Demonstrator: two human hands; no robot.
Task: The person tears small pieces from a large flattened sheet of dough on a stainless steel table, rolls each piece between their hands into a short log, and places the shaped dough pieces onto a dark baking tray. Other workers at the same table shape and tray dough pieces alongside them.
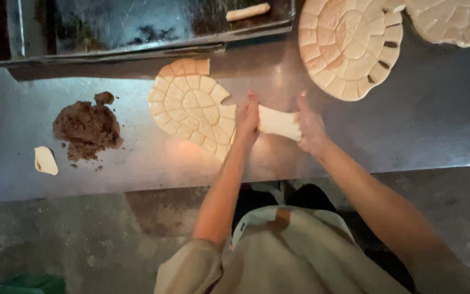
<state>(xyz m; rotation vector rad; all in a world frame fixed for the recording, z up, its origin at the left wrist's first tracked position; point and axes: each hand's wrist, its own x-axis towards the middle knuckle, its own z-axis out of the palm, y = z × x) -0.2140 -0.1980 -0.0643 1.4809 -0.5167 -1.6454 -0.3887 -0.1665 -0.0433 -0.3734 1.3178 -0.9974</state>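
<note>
A pale piece of dough [276, 121] lies stretched between my two hands on the steel worktop [137, 158]. My left hand [247, 121] grips its left end and my right hand [310, 128] grips its right end. Just left of my left hand lies a round flat dough disc [189, 106] scored with a grid of cuts. A heap of dark brown paste [87, 128] sits farther left on the worktop.
Two more scored dough discs lie at the back right, one [349, 46] and another [455, 22]. A small dough scrap [45, 160] lies at the left. A dark tray [137, 27] with a dough roll [247, 11] stands at the back.
</note>
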